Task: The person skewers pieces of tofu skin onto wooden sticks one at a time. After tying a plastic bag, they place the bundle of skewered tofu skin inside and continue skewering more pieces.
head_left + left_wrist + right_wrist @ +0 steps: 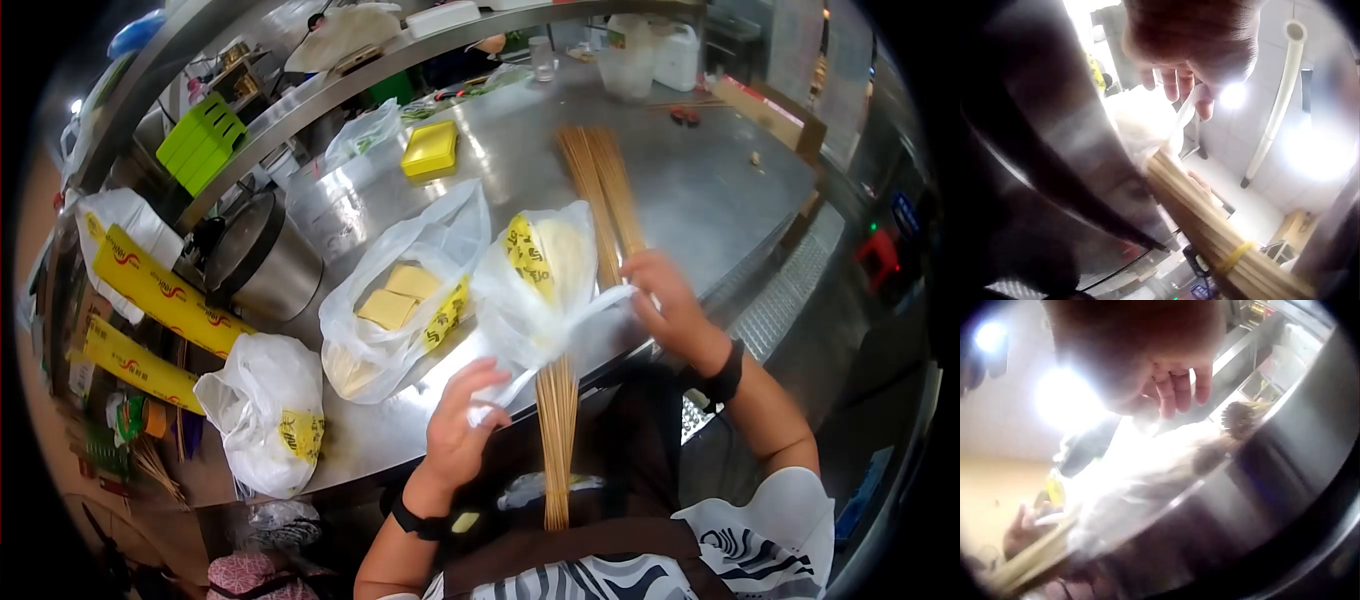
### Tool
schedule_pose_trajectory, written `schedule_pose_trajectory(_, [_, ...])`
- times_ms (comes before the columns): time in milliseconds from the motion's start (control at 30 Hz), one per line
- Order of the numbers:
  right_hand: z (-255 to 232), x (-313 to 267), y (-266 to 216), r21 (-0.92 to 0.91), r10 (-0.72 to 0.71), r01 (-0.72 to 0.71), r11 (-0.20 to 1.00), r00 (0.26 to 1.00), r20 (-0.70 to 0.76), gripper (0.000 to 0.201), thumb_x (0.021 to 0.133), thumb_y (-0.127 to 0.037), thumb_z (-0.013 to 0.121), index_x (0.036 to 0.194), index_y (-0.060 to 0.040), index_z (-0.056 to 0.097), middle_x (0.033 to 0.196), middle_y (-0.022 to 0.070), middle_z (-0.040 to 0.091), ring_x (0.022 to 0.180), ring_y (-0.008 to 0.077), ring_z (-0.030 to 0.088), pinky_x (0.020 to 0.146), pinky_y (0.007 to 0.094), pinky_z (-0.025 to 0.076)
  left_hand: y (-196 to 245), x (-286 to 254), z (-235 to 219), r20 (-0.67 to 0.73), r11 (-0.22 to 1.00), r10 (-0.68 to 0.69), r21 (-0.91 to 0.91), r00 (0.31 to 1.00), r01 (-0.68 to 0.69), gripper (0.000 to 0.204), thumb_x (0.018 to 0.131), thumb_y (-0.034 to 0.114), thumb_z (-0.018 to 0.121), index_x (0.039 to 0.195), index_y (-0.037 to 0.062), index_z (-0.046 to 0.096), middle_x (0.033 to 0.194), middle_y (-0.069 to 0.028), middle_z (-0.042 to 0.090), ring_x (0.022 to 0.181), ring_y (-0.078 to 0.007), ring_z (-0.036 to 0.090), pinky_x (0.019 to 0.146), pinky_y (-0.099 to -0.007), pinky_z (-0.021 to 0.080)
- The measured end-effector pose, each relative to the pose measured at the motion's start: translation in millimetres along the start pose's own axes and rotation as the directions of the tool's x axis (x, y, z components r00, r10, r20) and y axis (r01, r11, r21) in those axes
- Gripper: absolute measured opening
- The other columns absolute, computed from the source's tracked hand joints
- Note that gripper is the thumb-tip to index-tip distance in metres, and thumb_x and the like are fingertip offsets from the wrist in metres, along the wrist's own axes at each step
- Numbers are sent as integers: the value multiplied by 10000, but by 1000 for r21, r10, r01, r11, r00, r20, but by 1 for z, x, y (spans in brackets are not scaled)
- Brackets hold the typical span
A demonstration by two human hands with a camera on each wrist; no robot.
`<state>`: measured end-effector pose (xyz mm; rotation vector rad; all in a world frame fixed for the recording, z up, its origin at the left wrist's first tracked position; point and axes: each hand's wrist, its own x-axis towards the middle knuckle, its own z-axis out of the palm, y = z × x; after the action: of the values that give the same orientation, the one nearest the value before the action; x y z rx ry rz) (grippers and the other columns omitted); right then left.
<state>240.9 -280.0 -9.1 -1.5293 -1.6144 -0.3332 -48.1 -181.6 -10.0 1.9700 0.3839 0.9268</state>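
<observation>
A white plastic bag (535, 285) with a yellow printed patch and pale contents stands near the table's front edge. My left hand (462, 415) pinches one of its twisted handles (1186, 112) between thumb and fingers. On the far side, my right hand (668, 300) grips the other handle (600, 305), stretched out sideways. Bundles of bamboo skewers (603, 190) lie beyond the bag. Another skewer bundle (556, 440) juts from under it past the table edge, with a yellow band (1238, 256) round it. Beside it sits an open bag (345, 345) holding yellowish square sheets (392, 300).
A knotted white bag (265, 410) stands at the left front corner, near a lidded steel pot (265, 255). Farther back are a yellow box (430, 148) and a green basket (200, 140). A shelf (400, 50) crosses above the steel table (700, 190).
</observation>
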Motion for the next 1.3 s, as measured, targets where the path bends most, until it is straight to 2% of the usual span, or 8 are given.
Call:
schedule_pose_trajectory(100, [-7,13,-36,402,18,-30,915,999,35,111,908,-70,497,804,-35,516,962,101,619,944,239,563,844,376,432,6,26,11,63,958,133,-264,989,-112,348,986,230,450,756,5,582,983,-142,635,1044,-317,561,971,-460,382])
schedule_pose_trajectory(200, [7,16,-60,907,126,-365,211,930,345,172,991,-143,422,872,-31,474,789,53,591,726,123,547,723,293,452,-2,31,27,198,951,61,-308,978,3,361,1006,234,427,747,2,528,714,-84,571,678,-195,536,708,-322,437])
schedule_pose_trajectory(567, [26,15,-13,575,458,-558,598,827,326,181,961,-195,516,835,-68,483,635,-19,481,556,65,456,506,226,392,-27,4,-1,72,986,-121,-110,990,129,365,1004,140,411,671,-6,450,627,-53,464,581,-142,425,574,-281,404])
schedule_pose_trajectory(700, [15,13,-57,483,36,-202,852,943,331,516,807,-205,725,1250,-71,497,952,88,623,835,167,616,749,297,486,10,22,-3,-5,978,-108,-181,994,105,281,1003,153,412,852,-35,556,831,-93,574,669,-180,544,704,-293,465])
schedule_pose_trajectory(833, [38,1,-92,544,28,-394,741,827,561,355,887,-216,646,1179,-35,556,922,131,654,823,215,635,750,318,496,10,49,15,102,947,310,-120,945,-297,312,1003,227,426,1045,-38,586,1260,-160,504,1095,-207,539,959,-319,403])
schedule_pose_trajectory(967, [50,-19,-81,703,186,-562,436,821,540,207,942,-174,568,1051,-3,604,819,86,627,723,161,594,650,284,468,-8,40,22,336,925,-65,-333,940,183,419,996,249,429,1335,6,464,1383,-182,438,1234,-266,464,1049,-350,334])
schedule_pose_trajectory(1067, [49,-25,-68,751,259,-659,37,733,630,208,967,-160,517,1075,6,579,790,75,607,698,144,576,621,259,445,-21,35,16,335,987,153,-6,930,-161,446,966,237,488,1340,0,433,1278,-192,505,1162,-306,509,986,-361,389])
schedule_pose_trajectory(1300, [36,-16,-116,918,229,-332,218,932,283,362,991,-170,456,1312,-15,395,657,125,573,595,225,579,591,343,476,-42,39,47,181,925,201,288,963,-248,327,791,147,641,1099,61,573,915,-90,575,906,-307,548,755,-414,408])
